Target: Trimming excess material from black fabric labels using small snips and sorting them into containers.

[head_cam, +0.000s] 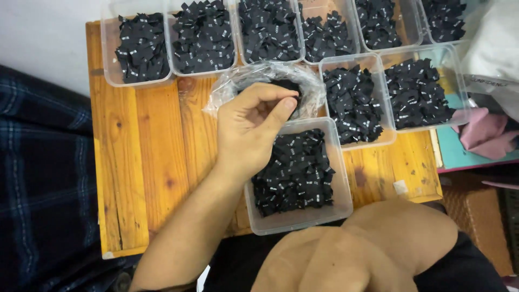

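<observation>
Your knees fill the near edge; no right hand shows. Your left hand (pixel 250 127) hovers over the wooden bench (pixel 140 162), fingers (pixel 281 108) pinched closed on a small black label (pixel 292 92). The label pokes toward 2 o'clock, its long axis too small to tell. The open tub (pixel 340 178) lies just at 5 o'clock; the plastic bag (pixel 238 81) lies just beyond, then more tubs (pixel 108 65).

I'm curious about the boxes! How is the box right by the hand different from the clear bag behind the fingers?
The nearest plastic box is stiff and rectangular; the clear bag is soft and crinkled. The box is heaped with small black labels; the bag shows only a few. The left hand pinches at the bag's mouth, not the box. Both are see-through and rest on the wooden board.
</observation>
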